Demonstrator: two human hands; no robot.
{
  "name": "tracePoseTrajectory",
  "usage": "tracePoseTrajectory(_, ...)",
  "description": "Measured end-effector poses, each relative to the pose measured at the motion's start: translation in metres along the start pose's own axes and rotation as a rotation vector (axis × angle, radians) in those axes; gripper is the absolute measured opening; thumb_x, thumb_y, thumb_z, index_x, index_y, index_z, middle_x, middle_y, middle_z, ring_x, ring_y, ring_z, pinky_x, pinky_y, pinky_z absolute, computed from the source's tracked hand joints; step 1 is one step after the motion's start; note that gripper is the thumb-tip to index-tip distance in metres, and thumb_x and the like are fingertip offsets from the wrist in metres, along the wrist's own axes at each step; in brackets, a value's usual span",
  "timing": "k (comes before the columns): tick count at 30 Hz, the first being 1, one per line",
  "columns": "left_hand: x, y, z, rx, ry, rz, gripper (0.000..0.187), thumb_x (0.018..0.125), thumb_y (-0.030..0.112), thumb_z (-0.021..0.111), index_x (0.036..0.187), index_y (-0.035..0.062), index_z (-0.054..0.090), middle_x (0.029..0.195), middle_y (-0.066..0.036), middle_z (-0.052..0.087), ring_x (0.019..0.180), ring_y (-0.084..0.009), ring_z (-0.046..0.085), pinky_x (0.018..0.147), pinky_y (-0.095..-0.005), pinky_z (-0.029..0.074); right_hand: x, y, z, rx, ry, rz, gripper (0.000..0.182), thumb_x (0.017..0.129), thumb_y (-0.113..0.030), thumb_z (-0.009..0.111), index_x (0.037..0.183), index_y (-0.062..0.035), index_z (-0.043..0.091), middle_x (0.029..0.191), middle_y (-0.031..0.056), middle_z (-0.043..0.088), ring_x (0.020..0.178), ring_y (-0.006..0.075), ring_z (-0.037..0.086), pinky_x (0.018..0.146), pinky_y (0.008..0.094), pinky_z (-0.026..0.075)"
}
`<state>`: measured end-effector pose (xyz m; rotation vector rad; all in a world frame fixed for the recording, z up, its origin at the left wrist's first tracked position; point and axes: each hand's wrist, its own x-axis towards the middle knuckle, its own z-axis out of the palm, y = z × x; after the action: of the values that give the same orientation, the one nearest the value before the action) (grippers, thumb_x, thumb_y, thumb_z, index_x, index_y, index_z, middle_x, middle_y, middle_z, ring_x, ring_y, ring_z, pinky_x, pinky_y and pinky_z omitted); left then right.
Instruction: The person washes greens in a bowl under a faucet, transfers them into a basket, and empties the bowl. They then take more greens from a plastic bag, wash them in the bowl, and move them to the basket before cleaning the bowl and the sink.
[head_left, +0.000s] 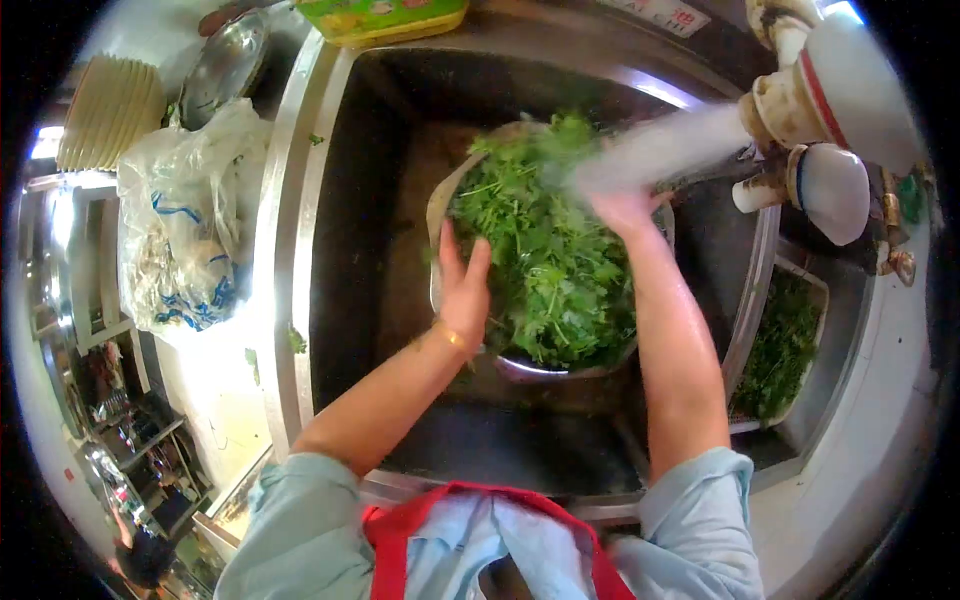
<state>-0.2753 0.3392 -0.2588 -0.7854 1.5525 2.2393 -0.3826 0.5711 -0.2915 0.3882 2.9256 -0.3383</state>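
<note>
Head view: a deep steel sink (370, 300) takes up the middle, and in it, nearer the far right corner, sits a metal bowl (560, 372) heaped with leafy greens (550, 250). Water (660, 150) pours in a broad stream from the tap (800, 100) at the sink's far right corner and lands on the far side of the heap. The left hand (462, 290) lies at the bowl's left rim, fingers spread and open, palm against the leaves and rim rather than closed round anything. The right hand (625, 210) is at the far side of the heap just under the stream; it is blurred and partly sunk in the leaves, so I cannot tell whether its fingers are apart or closed on a bunch

By the look of it the step in hand is rinsing: the greens are in the bowl under running water and both hands are working them. The next move likely calls for turning the heap so the leaves underneath meet the water, with the left hand steadying the bowl so it does not tip toward the near edge

On the counter along the sink's left edge lies a crumpled plastic bag (185, 220), with a stack of plates (105, 110) beyond it. In a second basin past the right edge, a tray (800, 290) holds more greens
</note>
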Motion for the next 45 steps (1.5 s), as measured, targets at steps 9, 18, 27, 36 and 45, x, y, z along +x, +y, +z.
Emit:
tracePoseTrajectory(9,0.078,-0.047,-0.005,0.455,0.003,0.202,0.084,0.088,0.054,0.051,0.139,-0.0075,0.026,0.139,-0.021,0.038,0.126,-0.0288,0.039,0.102,-0.0352,0.033,-0.094,-0.046,-0.001,0.147,0.080,-0.473,0.049,0.073,-0.028,0.063,0.118,-0.0102,0.057,0.127,0.0161,0.048,0.114,0.0387,0.041,0.095,0.0515,0.033)
tracePoseTrajectory(18,0.043,0.014,0.038,1.648,-0.192,0.310,0.089,0.081,0.060,0.054,0.141,0.0004,0.026,0.140,-0.029,0.031,0.127,-0.0353,0.038,0.102,-0.0428,0.033,-0.090,-0.015,0.086,0.480,-0.073,0.083,0.029,0.078,-0.025,0.059,0.100,-0.0058,0.064,0.110,0.0166,0.058,0.112,0.0324,0.048,0.093,0.0513,0.037)
tracePoseTrajectory(27,0.117,0.128,0.033,1.519,0.010,0.669,0.052,0.083,0.052,0.052,0.101,0.0047,0.062,0.097,-0.019,0.064,0.088,-0.0374,0.062,0.075,-0.0459,0.049,-0.130,0.037,-0.047,0.394,0.407,-0.043,0.030,0.078,-0.023,0.058,0.104,-0.0091,0.062,0.114,0.0160,0.056,0.109,0.0349,0.049,0.092,0.0454,0.039)
tracePoseTrajectory(36,0.157,0.017,0.115,2.125,-0.597,1.376,0.046,0.096,0.039,0.033,0.127,0.0095,0.050,0.127,-0.019,0.051,0.120,-0.0343,0.045,0.103,-0.0427,0.032,-0.023,0.023,0.012,0.182,0.181,0.013,0.053,0.089,-0.053,0.036,0.139,-0.0345,0.037,0.150,0.0046,0.027,0.140,0.0324,0.013,0.106,0.0655,0.000)
tracePoseTrajectory(45,0.062,0.071,0.067,1.870,-1.315,1.097,0.084,0.061,0.072,0.060,0.126,0.0200,0.052,0.142,-0.012,0.035,0.134,-0.0412,0.025,0.097,-0.0661,0.025,-0.163,-0.002,-0.055,0.132,-0.395,-0.356,0.126,0.057,-0.073,0.065,0.147,-0.0067,0.008,0.153,0.0157,0.009,0.136,0.0475,0.010,0.102,0.0680,0.018)
